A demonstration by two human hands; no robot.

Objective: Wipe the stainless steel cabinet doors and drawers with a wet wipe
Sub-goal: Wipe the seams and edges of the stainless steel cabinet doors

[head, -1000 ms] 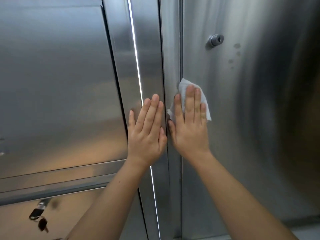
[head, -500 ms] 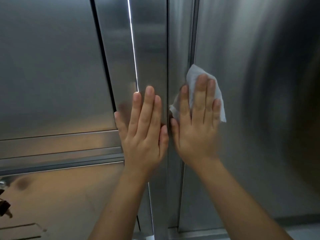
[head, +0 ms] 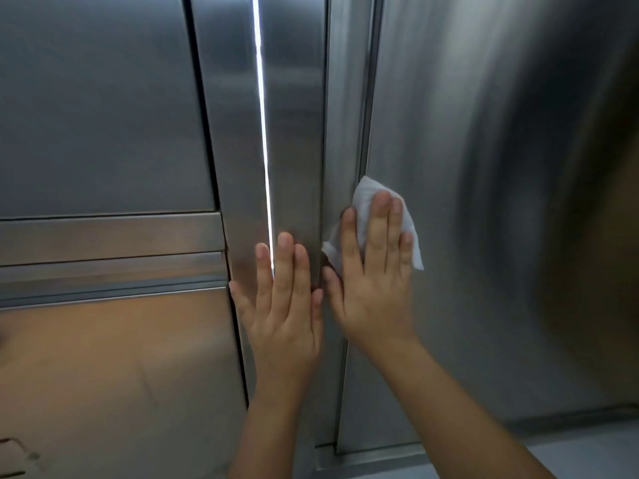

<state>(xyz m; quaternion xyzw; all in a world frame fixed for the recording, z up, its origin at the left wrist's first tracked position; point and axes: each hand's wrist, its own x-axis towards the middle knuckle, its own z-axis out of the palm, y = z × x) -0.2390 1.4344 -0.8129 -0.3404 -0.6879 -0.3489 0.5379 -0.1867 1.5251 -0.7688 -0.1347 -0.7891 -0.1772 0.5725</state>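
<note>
Two hands on the cabinet. Your right hand [head: 373, 288] presses the crumpled white wet wipe [head: 364, 198] flat against the left edge of the tall brushed stainless steel cabinet door [head: 466, 202], fingers straight, not clenched. Your left hand [head: 283, 305] lies released, palm flat on the vertical steel post [head: 294, 133] just beside it. The steel drawer fronts [head: 103, 115] at left are closed, contents hidden.

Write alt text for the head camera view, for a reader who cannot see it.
A person's right hand presses a white wet wipe flat against the left edge of a stainless steel cabinet door. The left hand rests flat on the upright steel strip beside it; drawer fronts lie further left.
</note>
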